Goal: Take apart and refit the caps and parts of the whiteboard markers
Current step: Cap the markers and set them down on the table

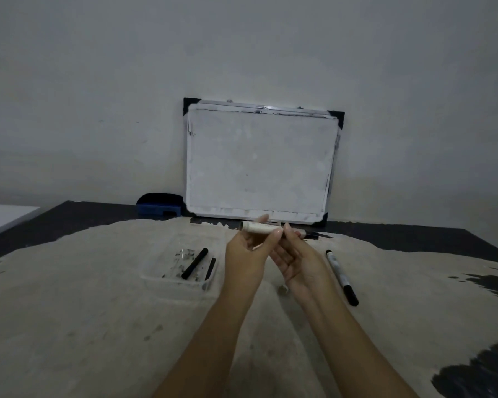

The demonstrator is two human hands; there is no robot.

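both hands [273,255] raised (fingers pinched)

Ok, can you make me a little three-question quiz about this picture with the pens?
1. True or false: the small framed whiteboard lies flat on the table.
2. Where are the two thin black sticks? A) in the clear plastic tray B) on the blue felt eraser C) in a hand
3. Which hands grip the white marker barrel?

Key: 1 false, it leans against the wall. 2 A. 3 both, the left hand and the right hand.
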